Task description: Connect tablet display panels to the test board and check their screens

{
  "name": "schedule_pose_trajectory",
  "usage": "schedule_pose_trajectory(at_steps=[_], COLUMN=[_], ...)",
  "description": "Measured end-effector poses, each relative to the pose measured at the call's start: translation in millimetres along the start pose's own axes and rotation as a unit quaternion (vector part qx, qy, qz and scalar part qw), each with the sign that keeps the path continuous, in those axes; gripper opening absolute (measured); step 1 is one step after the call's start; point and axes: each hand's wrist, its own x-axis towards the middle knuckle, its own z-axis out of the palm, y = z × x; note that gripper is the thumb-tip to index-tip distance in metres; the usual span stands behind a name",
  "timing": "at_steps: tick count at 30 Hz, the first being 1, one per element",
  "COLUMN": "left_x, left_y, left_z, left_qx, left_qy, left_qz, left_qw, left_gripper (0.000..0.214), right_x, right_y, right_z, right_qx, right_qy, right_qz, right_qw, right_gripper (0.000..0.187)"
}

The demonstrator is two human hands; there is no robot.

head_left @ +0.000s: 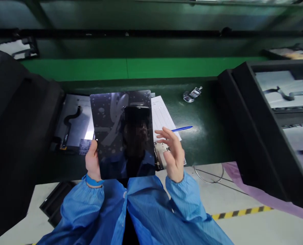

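A dark glossy screen panel [122, 132] is held upright in front of me, its glass showing a reflection. My left hand [92, 162] grips its lower left edge, thumb on the front. My right hand [171, 154] hovers just off the panel's right edge with fingers spread, touching nothing that I can see. Both arms are in blue sleeves.
A paper form [163, 115] and a blue pen [182, 129] lie on the dark green bench [207, 126] behind the panel. Another panel with a flex cable [74, 124] lies at the left. Black foam trays [274, 112] stand at the right and a black tray [15, 136] at the left. A small clear part [192, 94] lies farther back.
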Motion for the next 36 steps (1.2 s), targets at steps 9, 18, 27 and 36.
schedule_pose_trajectory(at_steps=[9,18,27,36], left_x=[-2,-2,-3,-3], left_y=[-4,-2,2,2], left_z=[-4.4,-12.9,-26.9,-27.1], left_qx=[0.037,0.049,0.067,0.064], left_qy=[0.004,-0.013,-0.055,-0.051], left_qz=[-0.017,-0.039,-0.08,-0.086], left_qw=[0.999,0.998,0.993,0.993], left_gripper=[0.053,0.05,0.035,0.036], right_x=[1,1,-2,78], right_y=[-15,-24,-14,-20], right_z=[44,50,46,-3], right_qx=[0.149,0.157,0.115,-0.134], right_qy=[-0.025,-0.011,-0.005,0.018], right_qz=[0.107,0.12,0.115,-0.012], right_qw=[0.983,0.98,0.987,0.991], right_gripper=[0.055,0.081,0.065,0.035])
